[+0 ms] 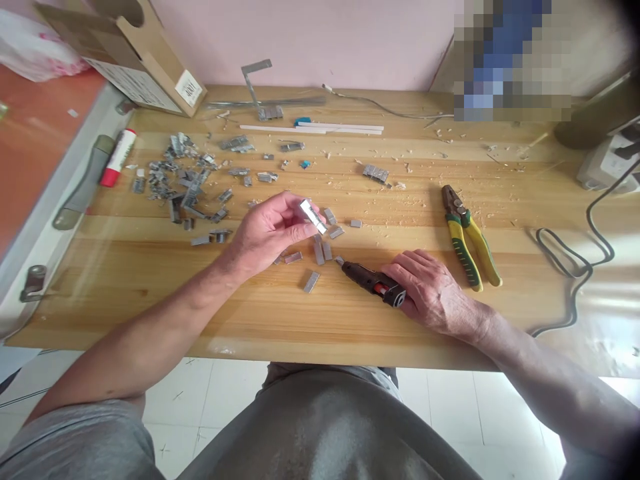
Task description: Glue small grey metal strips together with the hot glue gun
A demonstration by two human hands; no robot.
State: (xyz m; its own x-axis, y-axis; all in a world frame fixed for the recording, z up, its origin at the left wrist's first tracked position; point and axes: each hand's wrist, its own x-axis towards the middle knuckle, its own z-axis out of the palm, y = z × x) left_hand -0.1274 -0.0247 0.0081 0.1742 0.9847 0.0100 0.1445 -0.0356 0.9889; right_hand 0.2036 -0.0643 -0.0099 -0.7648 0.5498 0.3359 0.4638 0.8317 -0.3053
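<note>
My left hand (273, 230) is raised a little above the wooden table (280, 313) and pinches a small silver metal piece (313, 215) between thumb and fingers. My right hand (433, 290) rests on the table, fingers closed round the rear of a black and red electric screwdriver (373, 281) that lies flat with its tip pointing left. Several loose grey metal pieces (320, 252) lie on the wood between the two hands.
A large pile of metal pieces (185, 183) lies at the left. Yellow-green pliers (467, 237) lie right of my right hand. White strips (313, 127), a cardboard box (135, 57), a red-capped tube (117, 158) and a black cable (575, 257) lie around.
</note>
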